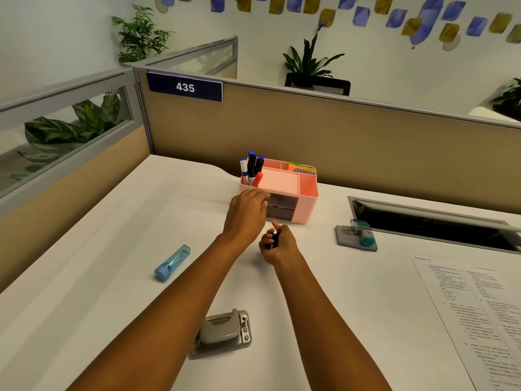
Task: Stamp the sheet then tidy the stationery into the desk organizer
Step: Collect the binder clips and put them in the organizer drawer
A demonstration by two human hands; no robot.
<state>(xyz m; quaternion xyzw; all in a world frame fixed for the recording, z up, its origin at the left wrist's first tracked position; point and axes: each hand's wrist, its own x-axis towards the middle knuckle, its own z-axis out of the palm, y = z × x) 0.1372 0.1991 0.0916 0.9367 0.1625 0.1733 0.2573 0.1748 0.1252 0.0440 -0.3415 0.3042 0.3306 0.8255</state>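
While your left hand (248,211) reaches forward to the front of the pink desk organizer (307,190), its fingers lie against the left edge of the grey upper drawer (283,199); from this angle you cannot tell whether they pinch the drawer front or only touch it, and they look loosely bent rather than clenched. Your right hand (277,245) sits just behind and at about 4 o'clock from the left one, curled around a small black object (275,238), with the thumb raised toward the organizer; what that object is stays too hidden to say. The organizer stands at 12 o'clock from your hands, close to the tan partition (366,142), with markers (252,169) upright in its left compartment and coloured sticky notes (300,167) in a rear one. A second grey drawer (280,213) sits below the first. At 3 o'clock from the organizer a grey stamp pad (345,235) lies on the white desk (127,221), with a teal stamp (366,235) resting on it. The printed sheet (479,311) lies at 4 o'clock, well apart from your hands, near the right edge. A blue transparent case (172,263) lies at 8 o'clock from your left hand, and a grey hole punch (222,331) rests at 6 o'clock between your forearms.
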